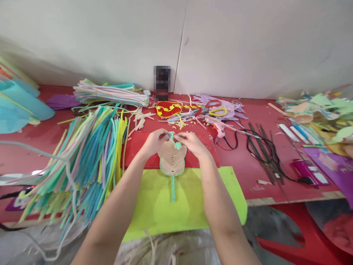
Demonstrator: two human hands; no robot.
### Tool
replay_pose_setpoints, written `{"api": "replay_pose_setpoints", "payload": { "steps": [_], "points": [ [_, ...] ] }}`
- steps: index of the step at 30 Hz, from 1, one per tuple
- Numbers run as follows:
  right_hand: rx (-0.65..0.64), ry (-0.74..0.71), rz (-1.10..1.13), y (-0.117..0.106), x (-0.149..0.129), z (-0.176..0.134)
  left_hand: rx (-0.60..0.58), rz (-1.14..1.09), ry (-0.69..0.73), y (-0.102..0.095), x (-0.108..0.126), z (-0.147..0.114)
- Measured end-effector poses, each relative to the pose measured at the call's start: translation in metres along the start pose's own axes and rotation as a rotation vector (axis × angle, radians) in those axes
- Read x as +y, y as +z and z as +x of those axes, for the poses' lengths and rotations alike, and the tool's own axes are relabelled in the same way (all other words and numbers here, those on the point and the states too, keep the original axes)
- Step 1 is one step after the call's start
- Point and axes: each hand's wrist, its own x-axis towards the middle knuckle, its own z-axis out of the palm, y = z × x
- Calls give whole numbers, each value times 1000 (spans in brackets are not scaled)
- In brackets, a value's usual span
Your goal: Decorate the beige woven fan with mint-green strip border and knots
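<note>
Single head-level view, forward and down across the near red table (234,158)

The bare left forearm (118,206) is reaching forward from the bottom of the view and slanting inward, and the bare right forearm (220,204) is mirroring it from the other side. Both wrists are bending inward. The left hand (156,142) and the right hand (192,142) are facing each other, fingertips pinching just apart, while their backs are turning outward and their other fingers are curling.
</note>
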Motion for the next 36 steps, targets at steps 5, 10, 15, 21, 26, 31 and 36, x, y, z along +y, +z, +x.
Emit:
{"api": "replay_pose_setpoints", "payload": {
  "steps": [5,10,15,21,26,31,36],
  "points": [
    [89,-136,-80,1,-1,1,190,-1,9,8,2,1],
    [150,-181,-113,5,4,5,192,-10,41,11,3,0],
    [183,-194,-111,8,6,7,198,-32,55,13,4,-1],
    [182,-143,-88,12,5,6,291,-83,-20,15,3,0],
    [250,-143,-146,10,3,5,236,-310,-72,16,-1,3],
    [276,-173,-170,7,5,6,203,-389,-97,15,-4,4],
    [261,-186,-231,7,4,5,208,-258,-88,14,-3,2]
  ]
}}
